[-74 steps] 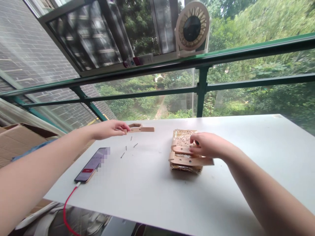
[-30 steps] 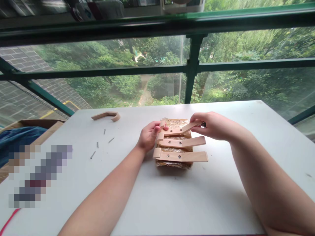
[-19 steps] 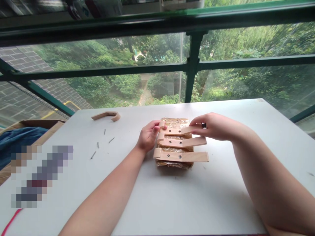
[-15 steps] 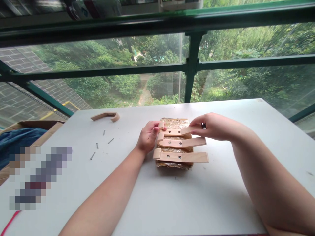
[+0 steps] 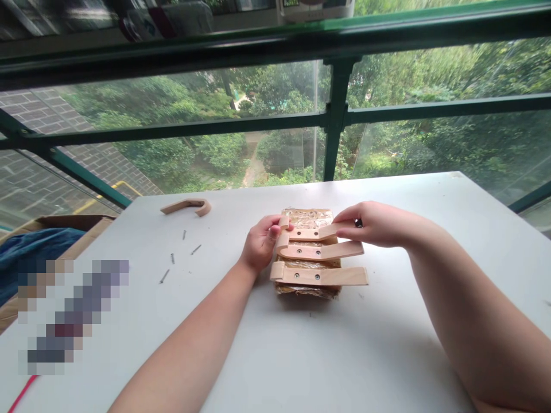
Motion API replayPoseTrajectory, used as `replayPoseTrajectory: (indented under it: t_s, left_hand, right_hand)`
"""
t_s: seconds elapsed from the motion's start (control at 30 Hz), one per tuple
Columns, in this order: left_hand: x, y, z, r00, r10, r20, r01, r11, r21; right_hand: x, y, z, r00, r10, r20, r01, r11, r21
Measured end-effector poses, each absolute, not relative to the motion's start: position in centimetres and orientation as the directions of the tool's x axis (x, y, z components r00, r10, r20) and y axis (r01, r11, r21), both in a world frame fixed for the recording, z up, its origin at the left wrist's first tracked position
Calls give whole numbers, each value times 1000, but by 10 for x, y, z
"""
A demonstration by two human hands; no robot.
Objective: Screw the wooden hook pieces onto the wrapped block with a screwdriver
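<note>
Three bent wooden hooks lie side by side across a block wrapped in clear plastic (image 5: pixel 310 218). My left hand (image 5: pixel 259 244) grips the curled end of the farthest wooden hook (image 5: pixel 307 234), thumb and fingers closed on it. At that hook's straight end, my right hand (image 5: pixel 374 223) pinches the wood between thumb and fingers. Two dark screw heads or holes show in its middle. Closer to me are the middle wooden hook (image 5: pixel 344 249) and the nearest wooden hook (image 5: pixel 346 276), each with two screws in it and untouched by my right hand.
Another wooden hook (image 5: pixel 185 205) lies at the table's far left, with several loose screws (image 5: pixel 173 258) nearby. A blurred-out object (image 5: pixel 81 310) and a red cord (image 5: pixel 23 394) are on the left. Beyond the white table (image 5: pixel 267 361) runs a green railing (image 5: pixel 275 123); a cardboard box (image 5: pixel 92 225) holds blue cloth.
The view has shifted slightly, so everything sits a little lower and further right. Both hands keep their hold on the farthest wooden hook.
</note>
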State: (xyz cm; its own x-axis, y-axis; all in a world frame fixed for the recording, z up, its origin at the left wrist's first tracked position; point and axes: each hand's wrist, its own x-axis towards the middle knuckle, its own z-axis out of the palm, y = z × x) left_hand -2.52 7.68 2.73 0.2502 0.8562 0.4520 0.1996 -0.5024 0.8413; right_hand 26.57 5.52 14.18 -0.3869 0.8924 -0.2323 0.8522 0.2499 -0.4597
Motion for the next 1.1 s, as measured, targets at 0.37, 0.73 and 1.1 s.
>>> replayPoseTrajectory:
  t_s: [0.37, 0.73, 1.1]
  left_hand:
    - [-30, 78, 27, 280, 841, 462, 237, -527, 816]
    - [-33, 77, 31, 313, 837, 449, 322, -538, 779]
    - [-34, 77, 32, 318, 833, 453, 332, -546, 769]
  right_hand:
    - [260, 52, 143, -380, 887, -262, 845, 218, -488]
    - [259, 53, 141, -395, 885, -247, 836, 235, -495]
    - [260, 52, 141, -394, 887, -239, 842, 244, -482]
